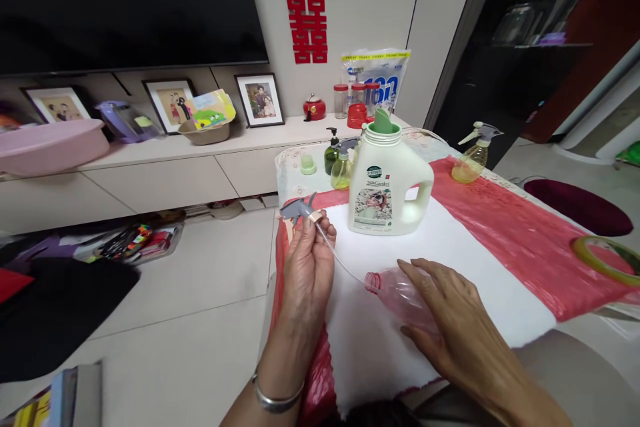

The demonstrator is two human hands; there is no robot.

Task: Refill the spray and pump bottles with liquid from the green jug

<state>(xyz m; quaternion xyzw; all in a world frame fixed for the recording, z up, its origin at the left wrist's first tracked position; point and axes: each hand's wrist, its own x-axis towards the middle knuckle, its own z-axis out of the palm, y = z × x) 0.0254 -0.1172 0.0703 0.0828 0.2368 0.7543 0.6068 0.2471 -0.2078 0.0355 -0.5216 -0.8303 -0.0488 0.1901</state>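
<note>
My left hand [311,250] is closed around the collar of a grey trigger sprayer head [300,207], over the left side of the table. From the head a thin clear dip tube [343,263] slants down to the mouth of a pink clear plastic bottle [407,297]; whether its tip is inside the neck I cannot tell. The bottle lies tilted with its neck towards the left, and my right hand [447,307] grips its body. Just beyond both hands a white detergent jug [389,180] stands upright, with a green spout in its opening.
White cloth [465,267] and red plastic sheeting [520,253] cover the table. Behind the jug are a small yellow spray bottle [341,172], a green pump bottle [331,153] and a green cap [308,163]. Another spray bottle [470,161] and a tape roll [607,259] are at right.
</note>
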